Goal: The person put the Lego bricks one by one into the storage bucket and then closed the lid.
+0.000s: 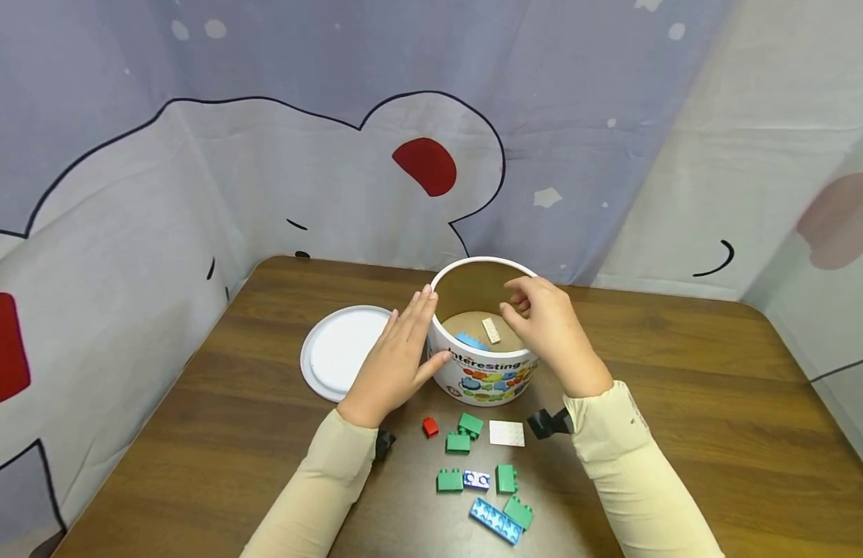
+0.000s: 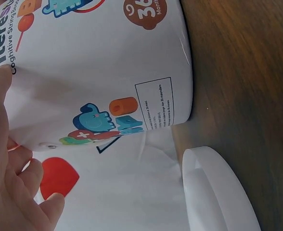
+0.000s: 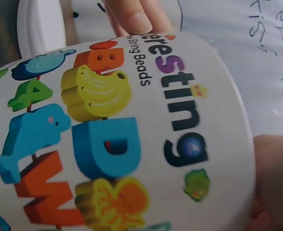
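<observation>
A white printed bucket (image 1: 483, 380) stands upright on the table, with a cream brick (image 1: 491, 331) and a blue brick (image 1: 472, 341) on its floor. My left hand (image 1: 396, 356) rests against the bucket's left side, its fingers extended near the rim and thumb across the front wall. Over the right part of the opening is my right hand (image 1: 548, 324), fingers loosely bent and apart from the thumb, nothing visible between them. In the right wrist view, the bucket's wall hides most of that hand.
Left of the bucket lies a white round lid (image 1: 340, 349). In front of it are a red brick (image 1: 430, 427), several green bricks (image 1: 457, 444), a white flat piece (image 1: 506, 433), a small patterned brick (image 1: 476, 480) and a long blue patterned brick (image 1: 497, 521). A printed curtain (image 1: 319, 178) hangs behind the table.
</observation>
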Demonstrator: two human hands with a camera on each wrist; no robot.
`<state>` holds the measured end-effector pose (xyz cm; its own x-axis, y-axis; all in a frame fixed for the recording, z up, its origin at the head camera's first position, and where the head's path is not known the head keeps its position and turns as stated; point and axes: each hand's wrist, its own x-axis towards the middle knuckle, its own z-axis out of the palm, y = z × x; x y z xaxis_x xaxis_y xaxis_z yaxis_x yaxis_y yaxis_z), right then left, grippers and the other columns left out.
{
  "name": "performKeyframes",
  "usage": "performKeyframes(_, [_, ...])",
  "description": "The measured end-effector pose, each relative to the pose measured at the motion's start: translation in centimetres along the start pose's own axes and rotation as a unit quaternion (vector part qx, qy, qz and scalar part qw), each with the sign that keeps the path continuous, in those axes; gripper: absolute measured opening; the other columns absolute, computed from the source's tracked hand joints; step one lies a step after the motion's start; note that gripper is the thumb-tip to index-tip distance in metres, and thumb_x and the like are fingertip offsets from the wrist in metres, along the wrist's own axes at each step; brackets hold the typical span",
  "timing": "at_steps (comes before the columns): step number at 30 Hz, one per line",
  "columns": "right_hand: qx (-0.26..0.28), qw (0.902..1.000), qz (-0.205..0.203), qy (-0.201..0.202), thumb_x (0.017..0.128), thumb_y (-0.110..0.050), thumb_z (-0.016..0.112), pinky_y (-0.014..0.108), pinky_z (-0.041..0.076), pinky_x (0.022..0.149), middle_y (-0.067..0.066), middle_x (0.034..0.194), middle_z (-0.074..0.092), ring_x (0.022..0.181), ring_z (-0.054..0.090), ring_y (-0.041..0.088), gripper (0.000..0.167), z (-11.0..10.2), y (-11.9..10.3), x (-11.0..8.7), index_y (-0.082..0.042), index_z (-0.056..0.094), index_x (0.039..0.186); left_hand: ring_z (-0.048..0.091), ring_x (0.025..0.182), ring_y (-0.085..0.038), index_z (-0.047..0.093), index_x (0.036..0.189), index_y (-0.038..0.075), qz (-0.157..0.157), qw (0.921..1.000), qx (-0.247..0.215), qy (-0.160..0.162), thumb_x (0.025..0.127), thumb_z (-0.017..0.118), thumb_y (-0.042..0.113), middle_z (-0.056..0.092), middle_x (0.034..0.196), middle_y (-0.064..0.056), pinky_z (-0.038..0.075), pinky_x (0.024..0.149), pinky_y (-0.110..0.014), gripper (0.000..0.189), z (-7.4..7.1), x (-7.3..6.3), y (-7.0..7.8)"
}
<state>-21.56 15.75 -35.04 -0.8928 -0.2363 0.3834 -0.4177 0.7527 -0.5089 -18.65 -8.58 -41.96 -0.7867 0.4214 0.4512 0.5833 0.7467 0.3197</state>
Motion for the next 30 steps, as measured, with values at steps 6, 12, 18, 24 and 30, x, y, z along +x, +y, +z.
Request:
performKeyframes(6, [0.026,0.9955,-0.064,0.066,0.088,-0.001,0.069,0.040,0.057,0.076,0.011,0.088,0.065,0.082,0.065,0.025,0.015,-0.9,-0.3,-1.7,0.003,0.071,0.102,0.013,0.155,-0.020,0.013,0.164,0.009,-0.001,1.0000,0.002,-0.004,0.102,0.061,0.040,0.014,0.170,-0.007,0.019,0.123,-0.051,0.084,0.1,0.0,-0.1])
performKeyframes(12, [0.051,0.9818,-0.158,0.093,0.084,0.002,0.073,0.027,0.054,0.070,0.004,0.086,0.067,0.077,0.064,0.016,0.012,-2.0,-0.9,-3.7,-0.002,0.072,0.096,0.012,0.156,-0.019,0.013,0.164,0.010,-0.001,1.0000,0.000,-0.006,0.102,0.061,0.041,0.013,0.170,-0.006,0.018,0.123,-0.050,0.085,0.1,0.1,-0.2])
performKeyframes(18, [0.093,0.9659,-0.238,0.040,0.080,0.006,0.074,0.018,0.052,0.071,0.000,0.089,0.067,0.076,0.063,0.013,0.022,-2.6,-0.9,-6.1,-0.005,0.072,0.099,0.012,0.155,-0.019,0.013,0.164,0.010,0.000,1.0000,-0.003,-0.002,0.102,0.061,0.040,0.014,0.170,-0.007,0.019,0.123,-0.051,0.085,0.0,0.2,-0.1])
performKeyframes(24, [0.069,0.9553,-0.280,-0.066,0.080,0.003,0.078,0.019,0.052,0.076,-0.003,0.097,0.065,0.083,0.063,0.011,0.025,-2.4,0.3,-8.6,-0.011,0.070,0.100,0.011,0.156,-0.019,0.012,0.164,0.009,-0.003,1.0000,-0.005,-0.007,0.102,0.061,0.041,0.012,0.170,-0.006,0.018,0.123,-0.051,0.085,0.0,0.2,-0.1])
performKeyframes(30, [0.064,0.9393,-0.291,-0.171,0.081,0.000,0.080,0.020,0.052,0.075,-0.005,0.098,0.062,0.084,0.059,0.005,0.027,-1.6,1.2,-10.5,-0.014,0.068,0.100,0.013,0.155,-0.021,0.012,0.164,0.009,-0.004,0.9999,-0.009,-0.007,0.101,0.063,0.039,0.012,0.170,-0.007,0.018,0.123,-0.051,0.086,0.0,0.2,-0.1])
